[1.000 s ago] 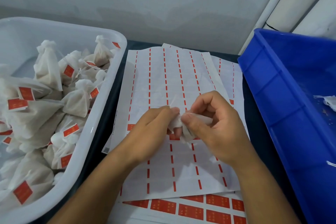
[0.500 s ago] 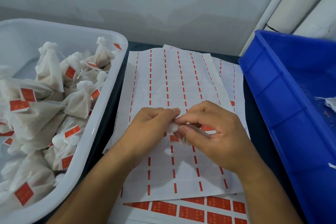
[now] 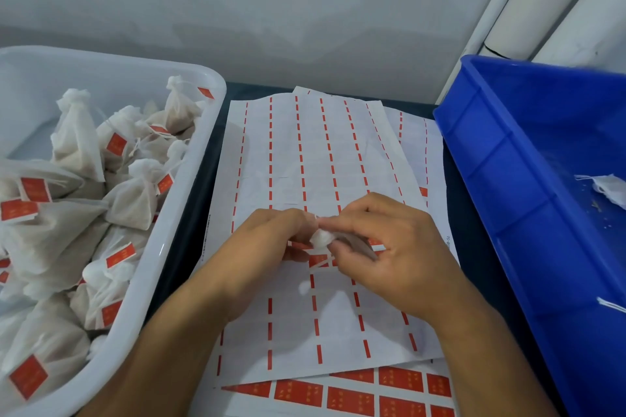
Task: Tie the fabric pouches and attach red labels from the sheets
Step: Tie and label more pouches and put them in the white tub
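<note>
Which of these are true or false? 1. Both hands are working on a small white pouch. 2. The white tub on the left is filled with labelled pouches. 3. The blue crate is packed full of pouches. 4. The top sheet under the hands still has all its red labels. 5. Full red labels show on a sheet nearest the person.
1. True: the left hand and right hand pinch the white pouch between them.
2. True: the white tub holds many pouches with red labels.
3. False: the blue crate shows mostly bare floor, with only a scrap of white.
4. False: the top sheet is mostly stripped, leaving red slivers.
5. True: the lower sheet shows them.
</note>
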`<state>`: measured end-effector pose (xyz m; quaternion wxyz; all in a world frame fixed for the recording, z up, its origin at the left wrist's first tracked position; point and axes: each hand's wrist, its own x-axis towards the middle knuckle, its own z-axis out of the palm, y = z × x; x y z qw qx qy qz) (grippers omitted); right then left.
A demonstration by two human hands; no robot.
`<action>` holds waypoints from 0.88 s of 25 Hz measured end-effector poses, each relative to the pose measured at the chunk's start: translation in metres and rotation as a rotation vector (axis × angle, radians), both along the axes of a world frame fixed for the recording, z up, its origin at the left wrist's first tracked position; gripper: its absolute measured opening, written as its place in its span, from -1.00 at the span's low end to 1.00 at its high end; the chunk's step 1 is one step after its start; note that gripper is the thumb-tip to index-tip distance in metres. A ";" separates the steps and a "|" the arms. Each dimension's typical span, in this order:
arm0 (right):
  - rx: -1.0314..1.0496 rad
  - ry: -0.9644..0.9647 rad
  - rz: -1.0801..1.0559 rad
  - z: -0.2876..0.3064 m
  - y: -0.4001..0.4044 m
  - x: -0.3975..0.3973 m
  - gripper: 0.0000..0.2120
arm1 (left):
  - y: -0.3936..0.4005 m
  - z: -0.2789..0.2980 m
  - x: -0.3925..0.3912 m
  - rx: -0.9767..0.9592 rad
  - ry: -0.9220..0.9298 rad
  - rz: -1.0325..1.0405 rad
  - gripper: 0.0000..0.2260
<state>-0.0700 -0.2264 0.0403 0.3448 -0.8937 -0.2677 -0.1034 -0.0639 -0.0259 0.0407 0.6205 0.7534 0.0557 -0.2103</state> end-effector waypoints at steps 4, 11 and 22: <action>0.030 -0.009 -0.014 -0.001 0.000 0.001 -0.75 | 0.011 0.004 -0.005 -0.121 -0.039 -0.140 -0.80; 0.231 -0.036 -0.102 0.005 0.007 -0.001 -0.88 | 0.002 0.007 -0.006 -0.268 -0.196 -0.108 -0.72; 0.495 0.039 -0.089 0.006 0.019 -0.004 -0.80 | -0.010 0.012 -0.014 -0.331 -0.415 0.096 -0.81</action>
